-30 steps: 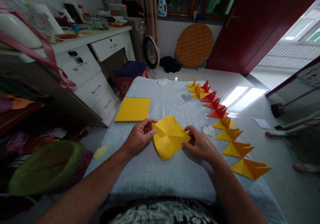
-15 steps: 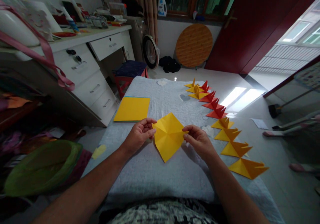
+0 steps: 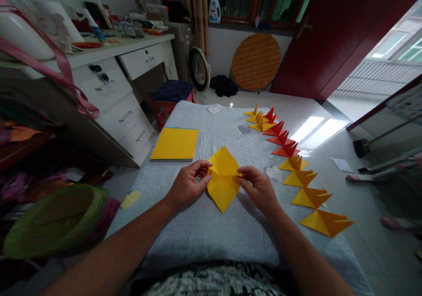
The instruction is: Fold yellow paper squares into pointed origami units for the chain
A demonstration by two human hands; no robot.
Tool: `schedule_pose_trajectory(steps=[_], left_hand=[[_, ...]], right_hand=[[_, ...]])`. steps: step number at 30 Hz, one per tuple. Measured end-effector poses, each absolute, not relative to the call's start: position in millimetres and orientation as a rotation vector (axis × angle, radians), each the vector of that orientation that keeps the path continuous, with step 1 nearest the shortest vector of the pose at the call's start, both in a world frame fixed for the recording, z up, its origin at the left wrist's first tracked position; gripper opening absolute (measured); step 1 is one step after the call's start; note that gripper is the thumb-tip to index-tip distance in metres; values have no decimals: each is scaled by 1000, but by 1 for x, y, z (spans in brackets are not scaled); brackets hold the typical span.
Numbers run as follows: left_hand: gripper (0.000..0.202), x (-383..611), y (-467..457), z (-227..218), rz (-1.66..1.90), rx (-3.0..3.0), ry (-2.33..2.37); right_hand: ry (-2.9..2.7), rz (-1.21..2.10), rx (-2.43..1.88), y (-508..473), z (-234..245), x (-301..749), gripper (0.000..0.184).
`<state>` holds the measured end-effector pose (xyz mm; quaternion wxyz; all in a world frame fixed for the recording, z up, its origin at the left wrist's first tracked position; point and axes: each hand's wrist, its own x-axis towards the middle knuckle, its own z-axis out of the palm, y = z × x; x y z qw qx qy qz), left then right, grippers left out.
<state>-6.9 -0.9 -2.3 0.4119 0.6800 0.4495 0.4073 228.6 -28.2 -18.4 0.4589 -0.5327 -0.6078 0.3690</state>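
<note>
A creased yellow sheet of origami paper is held between my two hands above the cloth-covered table, one corner pointing away from me and one toward me. My left hand pinches its left corner between thumb and fingers. At the opposite corner, my right hand has the same kind of pinch. The sheet's sides bend inward along its creases. Beyond my left hand lies a stack of square paper, yellow on top. To the right runs a row of folded yellow paper cranes and red paper cranes.
A green-rimmed basket stands on the floor at left, near a white desk with drawers. A stool is behind the table. At right, part of a person's legs and pink shoes shows.
Both hands have drawn closer together, pushing the yellow sheet's side corners inward. The sheet now looks narrower and more folded along its creases.
</note>
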Motion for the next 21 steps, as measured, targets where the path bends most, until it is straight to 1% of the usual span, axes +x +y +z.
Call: schedule_pose_trajectory(steps=[3,6,10,13,16,21], left_hand=[[16,-8,1,-3,1081,1852,1152],[9,-8,3,-5,1149,1980,1112],[9,-8,2,-8,1224,2055,1125],[8,-7,-1,-8,1227,2070,1137],[11,-6,-4,-6,1181,2095,1052],[11,0,-7,-2,1114,2132,990]], right_hand=[[-1591,779,-1280,-28,-15,226,9],[-1681,646,-1193,-27,-14,224,12],[-1694,478,-1143,-27,-14,223,13],[-1749,518,-1054,-26,-13,222,17],[-1800,567,-965,-26,-10,219,19],[-1803,545,-1008,-27,-9,213,17]])
